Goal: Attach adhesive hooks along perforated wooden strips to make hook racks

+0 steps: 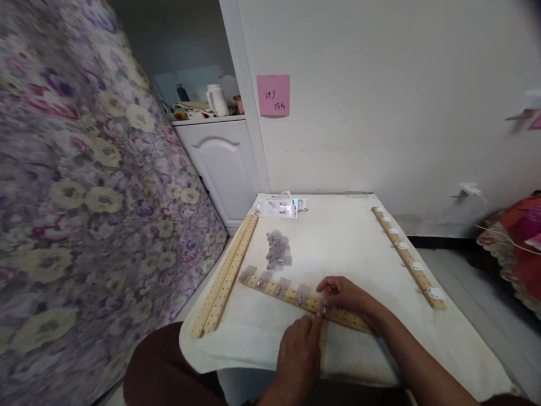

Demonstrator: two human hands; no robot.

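A wooden strip with rows of holes lies slantwise on the white-covered table, with several small clear hooks fixed along its left half. My right hand rests on the strip's middle, fingers pinched together on a small hook at about the strip's top edge. Just below, my left hand touches the strip's near edge with its fingertips, fingers curled close; what it holds, if anything, is hidden. A heap of loose clear hooks sits behind the strip.
Two more holed wooden strips lie side by side along the table's left edge. Another strip with white round pieces lies on the right. A clear packet lies at the back. A flowered cloth hangs left; wall with pink note behind.
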